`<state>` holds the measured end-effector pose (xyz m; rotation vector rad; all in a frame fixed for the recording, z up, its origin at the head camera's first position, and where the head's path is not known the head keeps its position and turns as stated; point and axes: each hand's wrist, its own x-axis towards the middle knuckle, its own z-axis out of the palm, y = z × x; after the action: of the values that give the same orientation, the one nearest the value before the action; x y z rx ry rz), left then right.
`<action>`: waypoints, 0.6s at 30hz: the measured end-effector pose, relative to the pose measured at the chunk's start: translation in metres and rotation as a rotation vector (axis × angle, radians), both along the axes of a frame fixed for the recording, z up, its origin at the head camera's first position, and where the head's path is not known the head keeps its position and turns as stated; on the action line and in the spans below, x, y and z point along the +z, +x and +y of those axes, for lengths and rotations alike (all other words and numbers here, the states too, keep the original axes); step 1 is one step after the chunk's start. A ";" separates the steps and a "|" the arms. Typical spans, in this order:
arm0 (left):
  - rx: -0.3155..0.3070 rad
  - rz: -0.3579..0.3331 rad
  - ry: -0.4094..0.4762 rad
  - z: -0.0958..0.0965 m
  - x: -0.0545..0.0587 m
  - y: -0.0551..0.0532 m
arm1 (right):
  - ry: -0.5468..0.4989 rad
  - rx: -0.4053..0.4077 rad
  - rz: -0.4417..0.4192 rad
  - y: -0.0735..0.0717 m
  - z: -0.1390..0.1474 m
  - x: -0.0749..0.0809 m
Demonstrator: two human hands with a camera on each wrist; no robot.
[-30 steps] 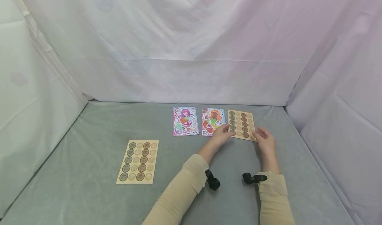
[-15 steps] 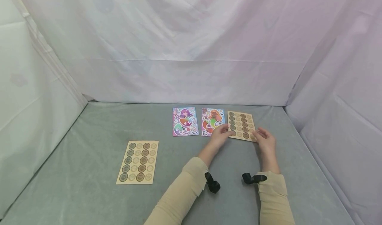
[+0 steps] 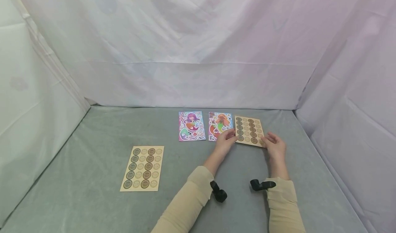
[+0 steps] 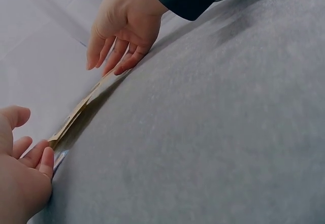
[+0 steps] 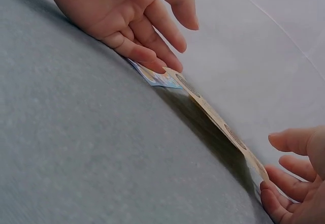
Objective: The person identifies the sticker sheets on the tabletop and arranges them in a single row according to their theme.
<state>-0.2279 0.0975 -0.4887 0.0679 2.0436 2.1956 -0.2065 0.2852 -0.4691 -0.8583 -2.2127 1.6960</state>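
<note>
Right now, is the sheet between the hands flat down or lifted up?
The sheet is lifted, at least at its near edge: both wrist views show a dark gap under it. The far edge I can't tell.

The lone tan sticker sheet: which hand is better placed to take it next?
Probably the left hand: it is nearer the lone sheet, while the right hand is at the right edge of the other tan sheet.

Far tan sticker sheet (image 3: pixel 249 130) and left hand (image 3: pixel 224 144) shifted slightly left
</note>
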 end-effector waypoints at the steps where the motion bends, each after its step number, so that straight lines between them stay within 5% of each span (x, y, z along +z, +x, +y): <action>1: -0.006 0.006 0.006 -0.001 -0.001 0.000 | 0.000 -0.005 0.003 0.000 0.000 0.000; 11: -0.049 -0.003 0.153 -0.006 -0.008 0.000 | -0.054 -0.039 0.026 0.002 -0.001 0.002; 18: -0.031 -0.025 0.145 -0.007 -0.007 0.000 | -0.070 -0.033 0.037 0.003 -0.001 0.003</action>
<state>-0.2276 0.0907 -0.4957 0.0862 1.8555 2.3099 -0.2034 0.2840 -0.4663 -0.8675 -2.1156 1.7691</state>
